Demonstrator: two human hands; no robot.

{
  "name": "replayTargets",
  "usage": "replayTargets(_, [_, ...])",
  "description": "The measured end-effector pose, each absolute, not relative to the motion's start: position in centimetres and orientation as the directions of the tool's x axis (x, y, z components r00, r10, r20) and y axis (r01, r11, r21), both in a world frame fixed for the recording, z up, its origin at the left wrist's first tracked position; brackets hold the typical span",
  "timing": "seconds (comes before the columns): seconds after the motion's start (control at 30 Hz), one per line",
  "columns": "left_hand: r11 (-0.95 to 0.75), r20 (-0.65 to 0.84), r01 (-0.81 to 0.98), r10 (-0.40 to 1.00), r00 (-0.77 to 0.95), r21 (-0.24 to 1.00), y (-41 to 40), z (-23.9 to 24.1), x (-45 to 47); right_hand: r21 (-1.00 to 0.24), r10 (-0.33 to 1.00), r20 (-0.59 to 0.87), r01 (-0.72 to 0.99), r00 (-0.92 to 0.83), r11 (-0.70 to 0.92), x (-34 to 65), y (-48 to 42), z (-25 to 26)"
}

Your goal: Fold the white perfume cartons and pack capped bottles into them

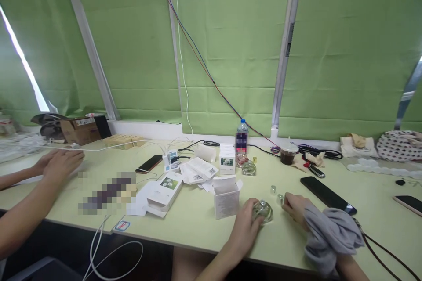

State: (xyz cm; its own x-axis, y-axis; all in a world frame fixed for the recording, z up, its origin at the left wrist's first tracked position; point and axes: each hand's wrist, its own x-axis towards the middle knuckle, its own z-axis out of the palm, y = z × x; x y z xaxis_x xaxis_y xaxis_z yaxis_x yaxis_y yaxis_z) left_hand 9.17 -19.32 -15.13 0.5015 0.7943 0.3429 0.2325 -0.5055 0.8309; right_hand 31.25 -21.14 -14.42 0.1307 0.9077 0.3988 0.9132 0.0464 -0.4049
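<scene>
My left hand (pixel 245 228) is closed round a round clear glass perfume bottle (pixel 263 211), which stands on the table near its front edge. The fingers of my right hand (pixel 296 208) are closed at a small clear bottle cap (pixel 280 199) on the tabletop. A grey cloth (pixel 331 232) is bunched round my right wrist. Another clear cap (pixel 273 189) sits just behind. An open white box (pixel 226 197) stands to the left of the bottle. Farther back are a second perfume bottle (pixel 249 167) and upright white boxes (pixel 227 160) with a flower picture.
At the left are a co-worker's hands (pixel 64 160). Flattened white cartons (pixel 199 170) and a white flower-print box (pixel 165 192) lie left of centre. A black phone (pixel 328 195), a cup of dark drink (pixel 289 153) and a water bottle (pixel 242 136) are on the table too.
</scene>
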Motion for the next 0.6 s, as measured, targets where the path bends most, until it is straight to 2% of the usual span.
replayTargets(0.1, [-0.505,0.343,0.203,0.78,0.523,0.839,-19.6,-15.0,8.8,-0.494,0.948,0.314,0.86,0.04,0.127,29.9,-21.4,-12.2])
replayTargets(0.27, [-0.538,0.387,0.164,0.756,0.528,0.827,-20.3,-14.6,8.4,-0.641,0.944,0.315,0.711,-0.097,0.287,27.0,-22.6,-10.0])
replayTargets(0.6, [-0.587,0.442,0.147,0.73,0.52,0.796,-20.4,-14.5,8.1,-0.679,0.93,0.347,0.652,-0.12,0.337,26.3,-22.4,-10.4])
